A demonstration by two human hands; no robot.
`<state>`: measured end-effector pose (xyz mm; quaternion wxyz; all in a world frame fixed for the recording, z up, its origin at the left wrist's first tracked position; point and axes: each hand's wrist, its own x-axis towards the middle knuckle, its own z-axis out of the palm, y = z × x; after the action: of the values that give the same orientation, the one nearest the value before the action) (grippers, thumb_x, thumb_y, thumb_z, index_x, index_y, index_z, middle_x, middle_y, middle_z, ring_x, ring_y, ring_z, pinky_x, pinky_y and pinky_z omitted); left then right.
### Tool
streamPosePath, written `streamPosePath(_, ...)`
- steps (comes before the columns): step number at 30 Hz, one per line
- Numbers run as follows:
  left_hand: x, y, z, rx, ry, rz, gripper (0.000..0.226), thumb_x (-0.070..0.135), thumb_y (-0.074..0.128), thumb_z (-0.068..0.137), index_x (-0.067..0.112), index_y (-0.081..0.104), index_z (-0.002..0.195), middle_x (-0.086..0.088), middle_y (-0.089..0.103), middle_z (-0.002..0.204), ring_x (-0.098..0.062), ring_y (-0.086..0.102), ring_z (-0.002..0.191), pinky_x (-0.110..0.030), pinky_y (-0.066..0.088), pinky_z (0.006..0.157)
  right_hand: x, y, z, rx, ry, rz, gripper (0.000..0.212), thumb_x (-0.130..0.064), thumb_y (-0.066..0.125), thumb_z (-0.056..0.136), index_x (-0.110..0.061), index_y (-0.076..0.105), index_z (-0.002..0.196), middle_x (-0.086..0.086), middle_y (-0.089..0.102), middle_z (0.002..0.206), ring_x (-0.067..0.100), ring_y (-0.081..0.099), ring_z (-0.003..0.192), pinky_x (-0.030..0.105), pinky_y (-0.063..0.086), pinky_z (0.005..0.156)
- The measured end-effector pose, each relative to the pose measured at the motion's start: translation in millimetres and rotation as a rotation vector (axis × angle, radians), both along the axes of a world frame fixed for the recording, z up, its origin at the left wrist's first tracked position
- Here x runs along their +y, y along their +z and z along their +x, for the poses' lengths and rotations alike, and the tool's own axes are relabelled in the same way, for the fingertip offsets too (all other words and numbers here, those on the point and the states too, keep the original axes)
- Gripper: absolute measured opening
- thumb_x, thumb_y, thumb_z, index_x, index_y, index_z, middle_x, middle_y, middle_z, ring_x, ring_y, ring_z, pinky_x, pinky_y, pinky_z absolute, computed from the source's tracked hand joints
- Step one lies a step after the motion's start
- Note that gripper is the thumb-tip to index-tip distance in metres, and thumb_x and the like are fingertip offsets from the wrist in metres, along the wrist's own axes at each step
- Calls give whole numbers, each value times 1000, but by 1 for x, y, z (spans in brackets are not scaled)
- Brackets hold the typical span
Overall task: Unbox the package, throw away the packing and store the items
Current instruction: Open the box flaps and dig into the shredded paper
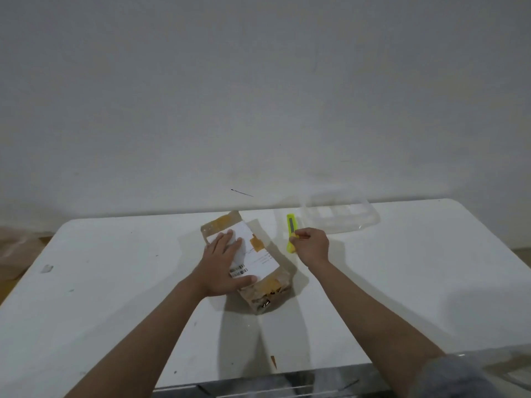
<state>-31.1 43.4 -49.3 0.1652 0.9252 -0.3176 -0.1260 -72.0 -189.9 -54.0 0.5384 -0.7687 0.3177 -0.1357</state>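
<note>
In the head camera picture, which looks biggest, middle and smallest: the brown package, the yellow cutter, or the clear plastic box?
1. Brown package, nearest the camera, under the left hand.
2. Clear plastic box: looks slightly smaller, but it sits farther back, so this order is unsure.
3. Yellow cutter, clearly smallest, in the right hand.

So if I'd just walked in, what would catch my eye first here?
Probably the bright yellow utility knife, gripped by the right hand near the back of the white table. Next, the brown taped package with its white label at the table's middle, pressed flat under the left hand. A clear plastic container sits behind the knife.
</note>
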Motion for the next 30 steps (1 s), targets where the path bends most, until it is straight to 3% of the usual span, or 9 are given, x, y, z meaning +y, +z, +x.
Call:
streamPosePath(5, 2, -5, 2, -6, 4, -31, 116, 90, 39, 58, 26, 9, 150, 4, -7, 159, -18, -13, 145, -40, -2, 116, -7, -16, 14, 21, 7, -138, 22, -7, 67, 83, 2, 69, 103, 20, 66, 105, 33, 63, 96, 30, 49, 79)
streamPosePath(10, 1, -5, 0, -13, 23, -28, 117, 92, 37, 56, 28, 9, 150, 5, -6, 159, -17, -11, 145, -41, -2, 115, -9, -28, 19, -13, 49, -263, 19, -7, 61, 88, 4, 67, 103, 20, 60, 112, 34, 59, 102, 26, 39, 85)
streamPosePath(13, 1, -6, 0, -8, 32, -20, 118, 93, 36, 55, 29, 8, 150, 6, -7, 159, -16, -12, 145, -44, 0, 116, -7, -33, 15, -58, 62, -301, 25, -6, 60, 89, 6, 64, 110, 21, 62, 117, 34, 57, 109, 31, 40, 93)
streamPosePath(18, 0, 5, -1, 58, 28, 26, 123, 98, 27, 50, 30, 3, 150, 8, -13, 158, -16, -16, 144, -52, -2, 114, 2, -26, 9, -323, 195, -481, 22, -10, 62, 86, -4, 68, 107, 11, 69, 104, 29, 60, 105, 22, 42, 87)
streamPosePath(21, 0, 16, 2, 107, -9, 108, 127, 99, 25, 46, 31, -1, 150, 9, -18, 157, -16, -18, 144, -55, -4, 113, 12, -5, 22, -435, 365, -450, 27, -12, 60, 87, -8, 65, 114, 7, 67, 111, 25, 60, 105, 33, 48, 93)
streamPosePath(24, -3, 28, 3, 138, -39, 231, 112, 83, 47, 66, 30, -5, 149, 6, -21, 156, -18, -18, 144, -55, -6, 113, 25, 16, 43, -332, 595, -374, 39, -16, 55, 92, -15, 54, 131, 2, 57, 132, 19, 50, 122, 28, 36, 103)
streamPosePath(27, -15, 39, -14, 96, 26, 232, 88, 57, 56, 83, 26, 6, 150, -2, -12, 159, -22, -11, 146, -51, -4, 115, 37, 25, 62, -218, 775, -378, 45, -20, 56, 93, -18, 48, 137, 1, 50, 142, 18, 43, 132, 22, 27, 105)
streamPosePath(30, -32, 37, -50, -2, 255, 130, 87, 65, 53, 80, 22, 18, 148, -11, -3, 159, -27, -6, 146, -51, 3, 115, 43, 24, 77, -130, 877, -379, 51, -18, 61, 89, -19, 46, 139, 3, 47, 145, 19, 40, 135, 27, 28, 110)
